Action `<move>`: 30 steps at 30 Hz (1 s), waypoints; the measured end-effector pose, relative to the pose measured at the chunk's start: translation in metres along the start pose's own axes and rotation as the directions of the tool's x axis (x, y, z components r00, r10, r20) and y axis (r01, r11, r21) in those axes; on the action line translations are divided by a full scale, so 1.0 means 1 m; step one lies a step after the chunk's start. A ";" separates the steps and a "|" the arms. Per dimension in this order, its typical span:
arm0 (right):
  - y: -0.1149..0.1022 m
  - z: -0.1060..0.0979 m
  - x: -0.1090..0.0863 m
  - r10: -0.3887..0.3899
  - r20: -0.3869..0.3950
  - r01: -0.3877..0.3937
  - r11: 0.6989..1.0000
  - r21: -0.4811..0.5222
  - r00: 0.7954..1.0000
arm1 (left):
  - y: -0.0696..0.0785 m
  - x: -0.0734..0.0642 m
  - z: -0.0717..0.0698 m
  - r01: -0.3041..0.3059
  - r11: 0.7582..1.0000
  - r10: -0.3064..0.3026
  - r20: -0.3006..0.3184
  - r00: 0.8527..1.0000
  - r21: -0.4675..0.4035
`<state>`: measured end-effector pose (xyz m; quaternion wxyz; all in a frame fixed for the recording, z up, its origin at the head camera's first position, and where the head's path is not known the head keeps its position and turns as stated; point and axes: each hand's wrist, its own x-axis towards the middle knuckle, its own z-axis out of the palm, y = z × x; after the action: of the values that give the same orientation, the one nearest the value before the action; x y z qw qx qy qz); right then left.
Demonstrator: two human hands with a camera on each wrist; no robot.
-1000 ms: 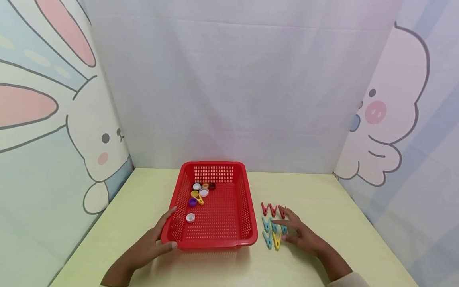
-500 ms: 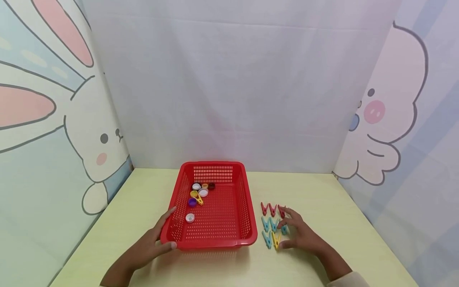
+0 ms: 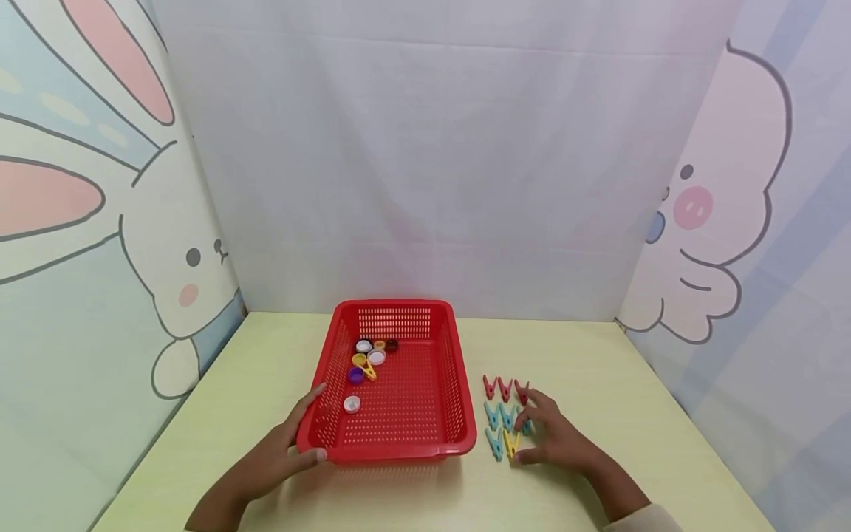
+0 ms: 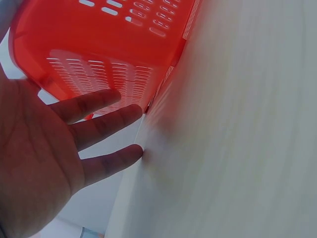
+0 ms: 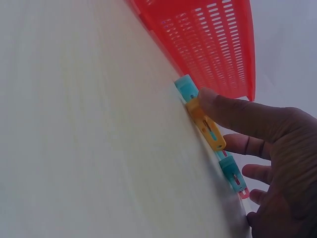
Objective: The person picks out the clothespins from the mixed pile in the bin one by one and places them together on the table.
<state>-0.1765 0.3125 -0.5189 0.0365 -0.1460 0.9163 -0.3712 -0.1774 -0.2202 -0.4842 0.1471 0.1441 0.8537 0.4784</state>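
Observation:
My left hand (image 3: 275, 454) rests with straight fingers against the left side of the red basket (image 3: 392, 454). Its thumb lies by the near left corner; the palm shows in the left wrist view. Over the clothespins on the table's right part is my right hand (image 3: 555, 436), fingers bent and spread. The right thumb touches the yellow clothespin (image 5: 207, 128), which lies flat at the near end of the rows. The right index finger hangs over a teal clothespin (image 3: 525, 421), partly hiding it. Whether that finger touches a clothespin is unclear.
Several bottle caps, such as a purple cap (image 3: 356, 375) and a white cap (image 3: 351, 404), lie inside the basket's left half with a yellow clothespin (image 3: 368, 371). Red clothespins (image 3: 505, 389) form the far row. A pale cloth wall (image 3: 425, 185) stands behind the table.
My right hand's fingers have drawn back and bent, and the thumb has come onto the yellow clothespin. My left hand and the basket have stayed in place.

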 end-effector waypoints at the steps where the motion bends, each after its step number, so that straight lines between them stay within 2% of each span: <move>1: 0.000 0.000 0.000 -0.004 0.003 0.004 1.000 0.001 1.000 | 0.000 0.000 0.000 0.002 1.000 -0.002 0.000 1.000 0.000; 10: 0.002 -0.001 -0.001 -0.035 0.014 0.035 0.999 -0.018 0.999 | 0.002 -0.003 0.001 -0.001 1.000 0.001 0.007 1.000 -0.012; 20: 0.001 -0.003 -0.003 -0.079 -0.049 0.078 0.997 -0.024 0.996 | 0.001 -0.001 0.000 -0.016 1.000 0.016 0.004 1.000 0.001; 30: 0.001 -0.003 -0.004 -0.028 -0.040 0.026 0.999 -0.045 0.999 | 0.003 -0.004 0.000 -0.024 1.000 0.024 0.010 1.000 -0.003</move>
<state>-0.1739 0.3165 -0.5173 0.0094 -0.1516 0.9228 -0.3540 -0.1738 -0.2201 -0.4817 0.1461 0.1566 0.8504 0.4805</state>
